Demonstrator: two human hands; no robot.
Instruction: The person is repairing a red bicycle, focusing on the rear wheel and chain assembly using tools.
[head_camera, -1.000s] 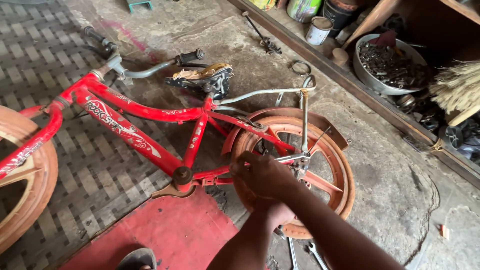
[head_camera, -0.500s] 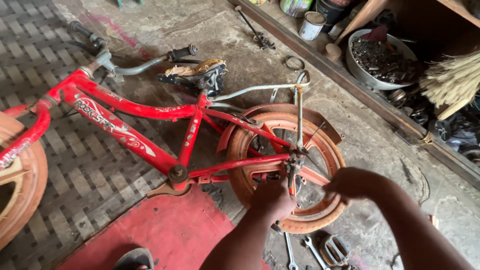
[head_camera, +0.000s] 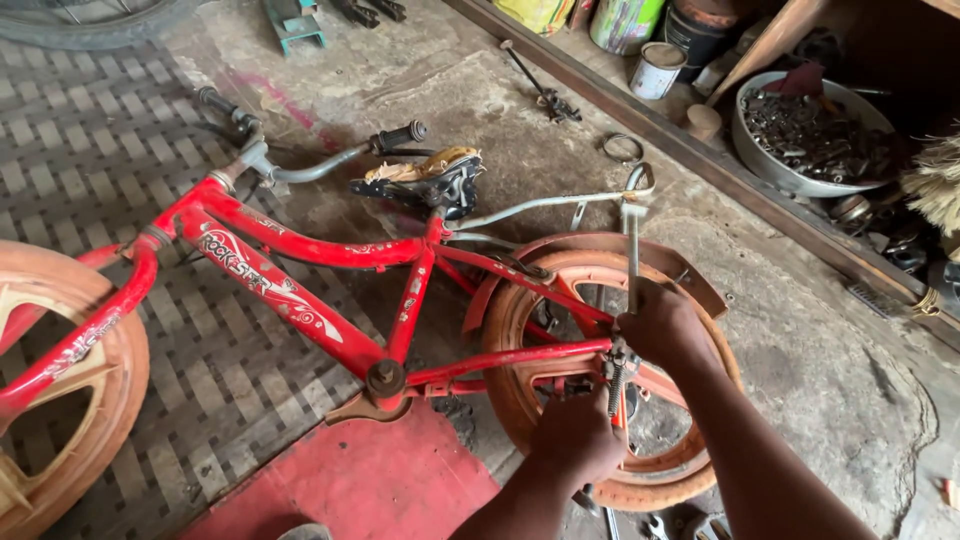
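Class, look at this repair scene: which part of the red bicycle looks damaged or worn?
The saddle stands out: its cover is torn open on top, showing tan padding above the black base. The bicycle lies on its side on the floor. The left hand and right hand are both at the rear wheel hub.

Both hands, left hand (head_camera: 578, 432) and right hand (head_camera: 662, 325), grip the red bicycle's (head_camera: 300, 270) rear wheel (head_camera: 690, 470) axle.
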